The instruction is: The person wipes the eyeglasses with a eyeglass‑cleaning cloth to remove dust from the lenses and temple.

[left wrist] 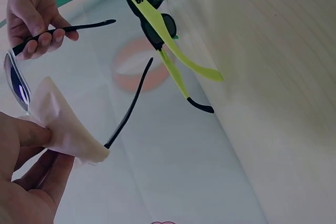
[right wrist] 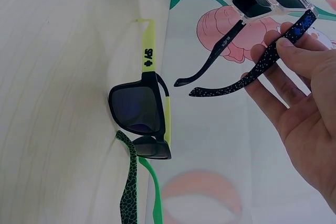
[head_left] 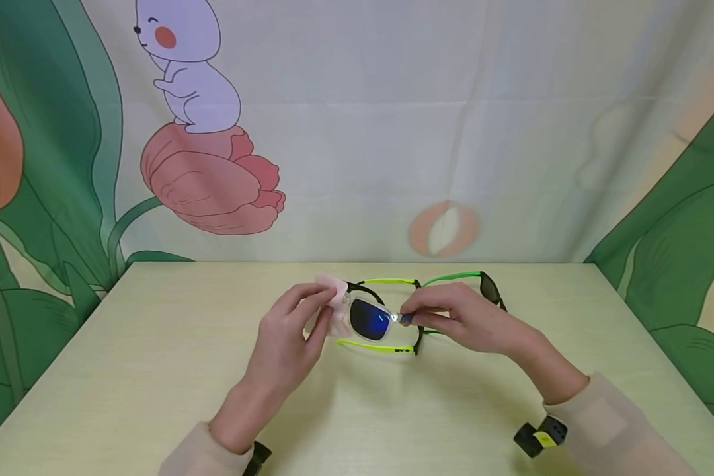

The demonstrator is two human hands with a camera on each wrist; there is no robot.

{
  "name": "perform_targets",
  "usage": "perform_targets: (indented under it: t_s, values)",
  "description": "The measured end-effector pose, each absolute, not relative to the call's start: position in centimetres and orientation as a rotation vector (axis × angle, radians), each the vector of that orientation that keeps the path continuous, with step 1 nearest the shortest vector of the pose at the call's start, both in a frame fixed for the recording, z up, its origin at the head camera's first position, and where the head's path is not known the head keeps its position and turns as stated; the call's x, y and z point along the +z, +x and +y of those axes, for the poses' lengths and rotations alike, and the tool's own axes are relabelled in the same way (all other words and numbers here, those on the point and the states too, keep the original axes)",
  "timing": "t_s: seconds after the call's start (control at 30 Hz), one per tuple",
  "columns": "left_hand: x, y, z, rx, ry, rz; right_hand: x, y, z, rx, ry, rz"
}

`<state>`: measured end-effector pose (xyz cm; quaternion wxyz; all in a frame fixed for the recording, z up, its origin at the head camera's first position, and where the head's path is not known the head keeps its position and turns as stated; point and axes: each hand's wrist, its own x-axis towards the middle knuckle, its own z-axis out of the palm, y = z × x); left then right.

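Note:
A pair of sunglasses (head_left: 369,320) with a clear frame, blue mirrored lenses and dark speckled arms is held up off the table between both hands. My left hand (head_left: 287,330) pinches a pale pink cloth (head_left: 336,311) against one end of the frame; in the left wrist view the cloth (left wrist: 65,124) drapes over that side, with a dark arm sticking out beyond it. On the other side, my right hand (head_left: 470,318) grips the speckled arm (right wrist: 268,59) near its hinge, thumb against fingers. The cloth hides the lens edge under it.
Black-framed sunglasses with yellow arms (head_left: 381,348) lie on the wooden table (head_left: 155,370), below the held pair. Close behind their front, to the right, is a pair with green arms (head_left: 452,277). A printed curtain (head_left: 357,132) hangs behind the table.

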<state>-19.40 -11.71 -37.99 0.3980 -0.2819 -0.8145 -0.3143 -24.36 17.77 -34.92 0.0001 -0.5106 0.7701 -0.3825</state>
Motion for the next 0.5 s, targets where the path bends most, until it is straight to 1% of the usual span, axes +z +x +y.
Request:
perform_targets:
  t_s: [0.5]
  values:
    - [-37.66, -19.03, -11.49, -0.778, -0.733, -2.044, -35.08, -24.44, 17.72, -1.187, -1.662, 2.438]
